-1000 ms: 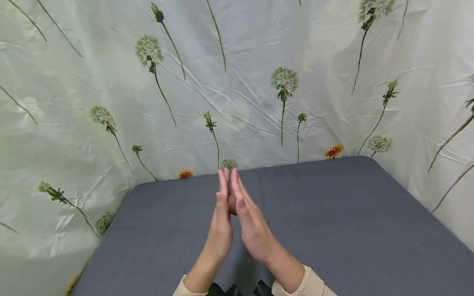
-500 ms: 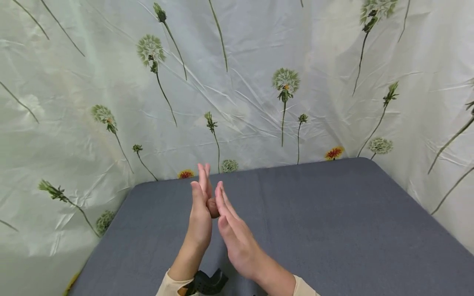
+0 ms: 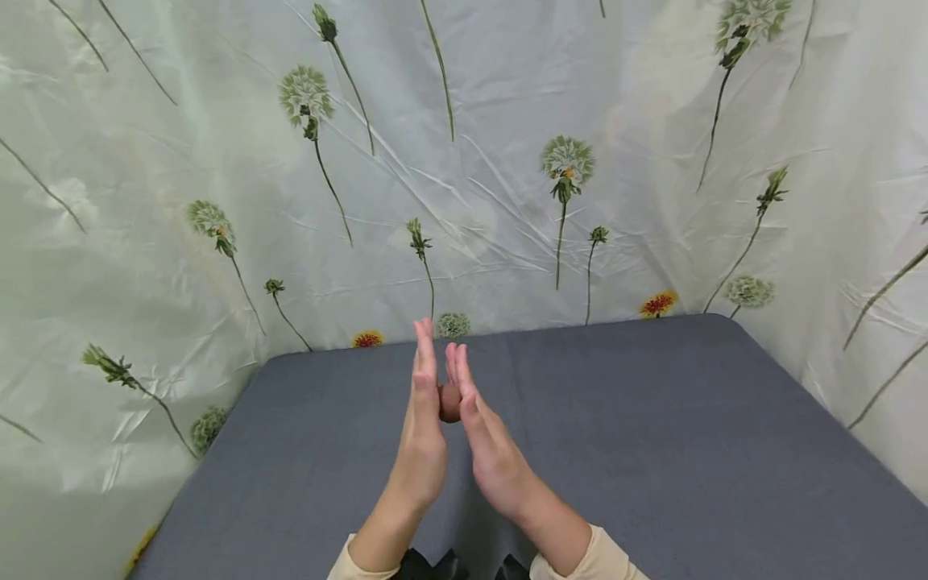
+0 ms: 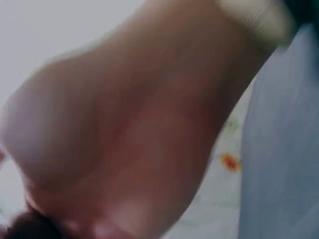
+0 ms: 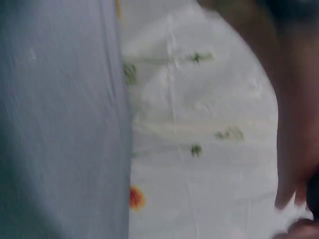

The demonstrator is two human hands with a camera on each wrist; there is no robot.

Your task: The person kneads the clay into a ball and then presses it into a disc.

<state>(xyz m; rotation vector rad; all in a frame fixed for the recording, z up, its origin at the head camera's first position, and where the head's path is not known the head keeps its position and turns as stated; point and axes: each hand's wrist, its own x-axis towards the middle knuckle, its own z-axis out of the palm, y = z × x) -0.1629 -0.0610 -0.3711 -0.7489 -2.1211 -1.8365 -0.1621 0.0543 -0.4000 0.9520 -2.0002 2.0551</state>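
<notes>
Head view, lower edge: cream sleeves (image 3: pixel 358 562) end short of the wrists, and bits of black gear (image 3: pixel 433 566) show between them. Just above, at the lower centre, the left hand (image 3: pixel 423 439) and right hand (image 3: pixel 493 451) stand upright, facing each other, fingers straight and grasping nothing in a curl. Their wrists are apart while the fingers lean together, the left fingertips reaching a little higher in the frame.

Between the flat hands, at finger level near the centre of the frame, sits a ball (image 3: pixel 450 404). It seems to touch both; nothing shows beneath it, so pressure from either side is probably what keeps it up, and flat palms would leave a round thing free to turn. The ball is reddish brown and round, plain where it shows, darker along its underside; what it is made of cannot be told. A dark curve at the right edge of the right wrist view may be it in shadow.

Farther off, a grey covered table (image 3: pixel 652 427) fills the lower half, and behind it a wrinkled white sheet (image 3: pixel 493 209) printed with dandelions spans the top of the frame.
</notes>
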